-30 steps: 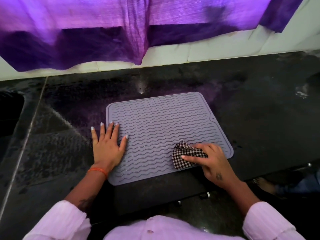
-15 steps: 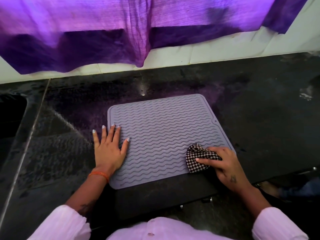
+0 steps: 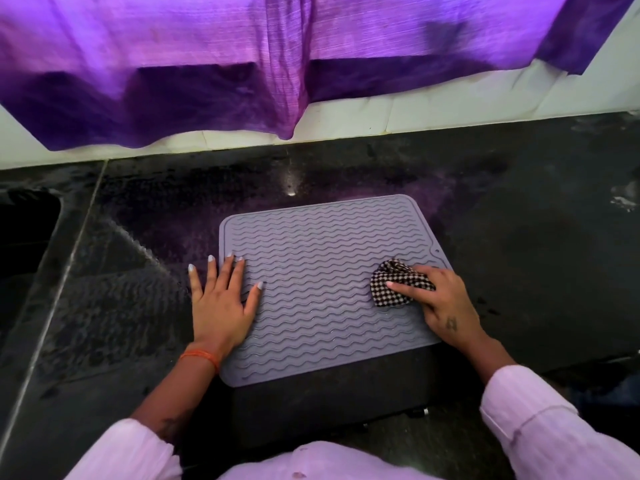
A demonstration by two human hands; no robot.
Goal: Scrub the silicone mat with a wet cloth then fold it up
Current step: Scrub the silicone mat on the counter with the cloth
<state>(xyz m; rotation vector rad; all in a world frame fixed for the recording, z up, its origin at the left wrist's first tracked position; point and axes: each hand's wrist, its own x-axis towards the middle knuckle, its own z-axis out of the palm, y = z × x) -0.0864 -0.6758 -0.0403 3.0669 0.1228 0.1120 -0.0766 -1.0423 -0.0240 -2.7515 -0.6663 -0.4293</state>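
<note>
**Inspector A:** What is being recorded at the mat?

**Inspector B:** The silicone mat (image 3: 325, 282) is being held flat on the dark countertop (image 3: 519, 237), directly ahead of the person. It is being pinned along its left edge by the left hand (image 3: 221, 306), which is spread open, palm down, fingers partly over the counter. The checked cloth (image 3: 398, 284) is being gripped, bunched, by the right hand (image 3: 446, 306) and pressed onto the mat's right side.

**Inspector A:** What is being noted as changed?

**Inspector B:** Over the last second the cloth is being carried outward and away from the body: it was nearer the mat's front centre, and is now being worked close to the right edge, just short of the small notch. The left hand is being kept in the same place, and the mat is not being shifted under it.

**Inspector A:** And the meaning for the task?

**Inspector B:** Scrubbing is judged to be under way. The band just beside the left hand and the far strip are probably still being left for later passes. Folding is not yet being attempted.
</note>
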